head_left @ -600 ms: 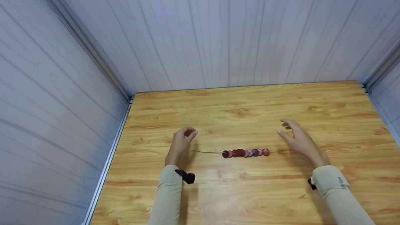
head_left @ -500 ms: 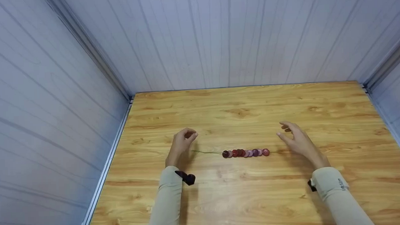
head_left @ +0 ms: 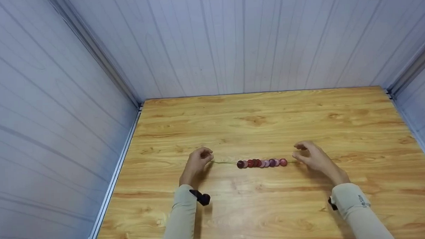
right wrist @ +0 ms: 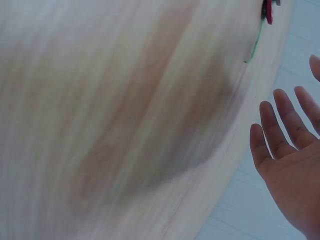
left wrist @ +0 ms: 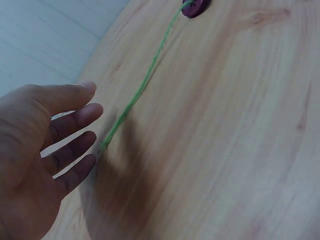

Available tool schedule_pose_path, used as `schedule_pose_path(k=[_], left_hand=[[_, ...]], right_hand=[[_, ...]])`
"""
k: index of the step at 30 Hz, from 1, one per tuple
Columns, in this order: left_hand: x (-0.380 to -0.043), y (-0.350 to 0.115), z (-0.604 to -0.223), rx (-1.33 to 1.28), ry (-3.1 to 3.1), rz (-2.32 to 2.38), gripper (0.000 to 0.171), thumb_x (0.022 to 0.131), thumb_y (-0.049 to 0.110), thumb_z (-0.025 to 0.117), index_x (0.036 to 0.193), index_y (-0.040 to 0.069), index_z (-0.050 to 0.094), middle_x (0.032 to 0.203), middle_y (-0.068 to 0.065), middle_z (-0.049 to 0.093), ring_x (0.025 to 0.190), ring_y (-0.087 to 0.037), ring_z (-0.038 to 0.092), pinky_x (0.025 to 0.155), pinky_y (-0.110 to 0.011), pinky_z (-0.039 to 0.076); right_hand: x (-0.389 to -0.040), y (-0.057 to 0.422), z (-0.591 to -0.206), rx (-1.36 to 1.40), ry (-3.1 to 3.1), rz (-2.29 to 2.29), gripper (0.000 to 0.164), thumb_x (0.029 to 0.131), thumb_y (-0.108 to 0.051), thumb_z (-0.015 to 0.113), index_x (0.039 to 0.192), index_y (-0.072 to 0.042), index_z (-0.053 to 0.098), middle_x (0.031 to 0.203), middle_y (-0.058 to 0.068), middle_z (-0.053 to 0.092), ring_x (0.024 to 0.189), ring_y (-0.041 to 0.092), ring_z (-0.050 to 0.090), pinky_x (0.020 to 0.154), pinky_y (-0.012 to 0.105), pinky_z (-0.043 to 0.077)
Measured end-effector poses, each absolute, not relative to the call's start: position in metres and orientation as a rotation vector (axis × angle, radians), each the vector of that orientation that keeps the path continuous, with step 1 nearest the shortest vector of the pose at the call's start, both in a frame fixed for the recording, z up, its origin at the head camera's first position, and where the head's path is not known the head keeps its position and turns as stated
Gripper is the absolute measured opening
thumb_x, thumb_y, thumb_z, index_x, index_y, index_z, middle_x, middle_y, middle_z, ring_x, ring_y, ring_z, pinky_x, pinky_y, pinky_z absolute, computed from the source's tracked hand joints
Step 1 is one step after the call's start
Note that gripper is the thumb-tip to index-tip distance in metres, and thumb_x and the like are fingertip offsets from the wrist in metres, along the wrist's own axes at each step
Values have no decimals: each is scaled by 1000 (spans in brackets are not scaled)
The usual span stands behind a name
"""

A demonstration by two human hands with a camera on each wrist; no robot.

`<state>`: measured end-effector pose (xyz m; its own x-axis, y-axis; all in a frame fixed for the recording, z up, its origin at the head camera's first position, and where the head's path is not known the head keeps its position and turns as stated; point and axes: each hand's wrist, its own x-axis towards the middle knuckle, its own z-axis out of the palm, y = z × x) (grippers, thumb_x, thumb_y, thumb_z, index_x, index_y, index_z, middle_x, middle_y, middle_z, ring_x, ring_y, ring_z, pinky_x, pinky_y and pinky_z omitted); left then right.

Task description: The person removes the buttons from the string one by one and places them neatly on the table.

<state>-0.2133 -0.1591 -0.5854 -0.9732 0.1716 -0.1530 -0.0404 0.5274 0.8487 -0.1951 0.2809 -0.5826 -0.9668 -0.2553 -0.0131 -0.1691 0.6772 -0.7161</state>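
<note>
A row of overlapping round buttons (head_left: 258,163) in dark red, red, pink and purple lies on the table, with green string (head_left: 224,163) coming out at both ends. My left hand (head_left: 197,163) hovers by the longer, left tail. In the left wrist view its loosely bent fingers (left wrist: 77,121) are beside the string's frayed end (left wrist: 103,145), apparently not gripping it; a dark purple button (left wrist: 195,7) shows at the top. Near the short right tail (right wrist: 255,45) is my right hand (head_left: 315,160), thumb and fingers apart and holding nothing.
The wood-grain table (head_left: 255,121) is bordered by a pale panelled wall (head_left: 224,44) at the back and another wall (head_left: 46,121) on the left. A further panel stands at the right. Black wrist cameras (head_left: 203,198) sit at both cuffs.
Both hands have come lower and nearer to the string's ends, the left one also shifting slightly right. The button row has stayed practically in place.
</note>
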Motion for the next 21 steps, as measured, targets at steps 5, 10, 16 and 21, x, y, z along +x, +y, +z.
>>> schedule_pose_path(k=[5,10,16,21], left_hand=[[-213,-159,-591,174,2582,1360,17,93,12,63,108,6,67,101,-5,67,95,-18,61,84,-32,54],[-213,-160,-594,315,2716,1231,12,90,12,67,101,7,69,97,-5,69,92,-19,62,86,-35,51],[-212,-160,-599,384,2828,1109,8,87,13,70,95,10,72,93,-4,67,89,-21,58,85,-36,46],[-212,-159,-602,376,2874,1003,5,87,18,70,90,14,72,93,-1,64,90,-19,52,80,-34,47]], right_hand=[[-193,282,-588,-388,2798,-1136,36,90,-21,68,117,1,59,116,19,59,110,38,54,97,55,44],[-190,282,-593,-395,2795,-1113,29,89,-19,69,111,-2,63,112,15,57,108,36,53,95,54,45],[-187,283,-597,-383,2793,-1051,19,88,-21,70,100,-8,65,114,14,53,112,39,46,96,59,39],[-186,281,-597,-394,2828,-1012,12,86,-18,71,92,-10,65,117,15,52,114,41,43,97,59,37]])
